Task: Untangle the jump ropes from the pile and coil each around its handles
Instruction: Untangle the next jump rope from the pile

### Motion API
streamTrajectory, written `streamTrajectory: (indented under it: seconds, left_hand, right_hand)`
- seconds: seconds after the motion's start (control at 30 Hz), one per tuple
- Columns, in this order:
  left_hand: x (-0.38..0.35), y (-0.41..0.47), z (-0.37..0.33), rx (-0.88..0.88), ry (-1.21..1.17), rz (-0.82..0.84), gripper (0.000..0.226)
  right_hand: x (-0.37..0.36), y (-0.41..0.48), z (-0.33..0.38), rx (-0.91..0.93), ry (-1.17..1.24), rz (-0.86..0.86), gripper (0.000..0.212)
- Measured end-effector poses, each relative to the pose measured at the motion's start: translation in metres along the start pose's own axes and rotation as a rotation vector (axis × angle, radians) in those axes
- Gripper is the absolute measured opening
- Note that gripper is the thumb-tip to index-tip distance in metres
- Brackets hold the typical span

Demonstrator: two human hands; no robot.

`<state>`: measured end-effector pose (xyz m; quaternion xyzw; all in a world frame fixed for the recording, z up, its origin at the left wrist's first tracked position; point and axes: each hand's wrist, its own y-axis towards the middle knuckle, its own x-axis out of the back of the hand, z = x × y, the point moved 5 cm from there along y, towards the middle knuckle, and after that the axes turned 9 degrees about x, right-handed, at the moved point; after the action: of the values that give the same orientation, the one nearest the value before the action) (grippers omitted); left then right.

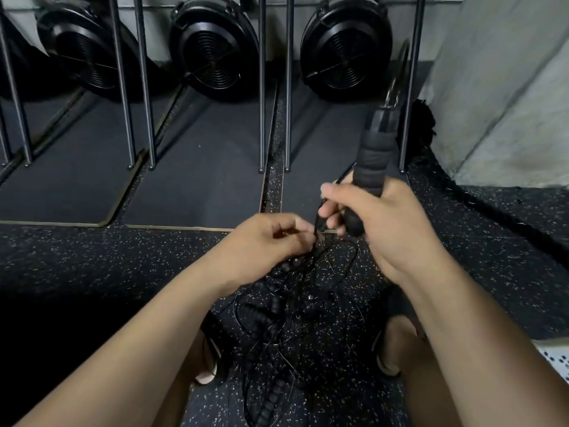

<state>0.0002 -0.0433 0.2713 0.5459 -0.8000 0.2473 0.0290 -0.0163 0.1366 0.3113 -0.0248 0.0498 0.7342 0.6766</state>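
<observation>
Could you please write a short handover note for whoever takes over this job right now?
Right hand: grips a black handle, held upright.
Left hand: pinches thin cords at the tangle just below.
Pile of ropes, a beaded rope among them, lies on the speckled floor below the hands.
Done: one handle lifted clear.
Left: no coiled rope in view; free each rope and wind it round its handles.

Three black fan wheels (214,47) line the top of the frame. Two hands sit at centre, the left hand (264,238) and the right hand (385,223). One padded handle (374,155) rises right of centre. One rope pile (286,318) fills lower centre; its rope count cannot be told.
</observation>
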Motion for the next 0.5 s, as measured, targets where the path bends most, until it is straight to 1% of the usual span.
streamTrajectory:
  seconds: [0.1,0.17,0.23,0.3,0.4,0.43,0.5]
  left_hand:
    - [-0.005,0.002,-0.002,-0.026,0.041,0.026,0.005]
    - [-0.01,0.004,-0.001,-0.05,0.129,-0.005,0.013]
    - [-0.016,0.005,0.0,-0.041,0.132,-0.023,0.013]
    - [-0.016,0.004,-0.001,-0.027,0.09,-0.025,0.005]
    - [-0.008,0.005,-0.002,-0.037,0.16,-0.093,0.013]
    - [-0.005,0.006,-0.003,-0.056,0.177,-0.124,0.012]
    - [-0.001,0.004,-0.008,-0.1,0.141,-0.17,0.011]
  right_hand:
    - [0.005,0.001,0.009,-0.003,0.132,-0.046,0.012]
    - [0.008,0.002,0.016,0.004,0.23,-0.06,0.013]
    - [0.01,0.003,0.021,0.007,0.286,-0.067,0.013]
    - [0.014,0.004,0.022,0.017,0.296,-0.087,0.011]
    - [0.02,0.006,0.017,0.027,0.323,-0.112,0.009]
    - [0.021,0.007,0.013,0.018,0.306,-0.111,0.013]
    - [0.019,0.007,0.002,-0.014,0.188,-0.085,0.016]
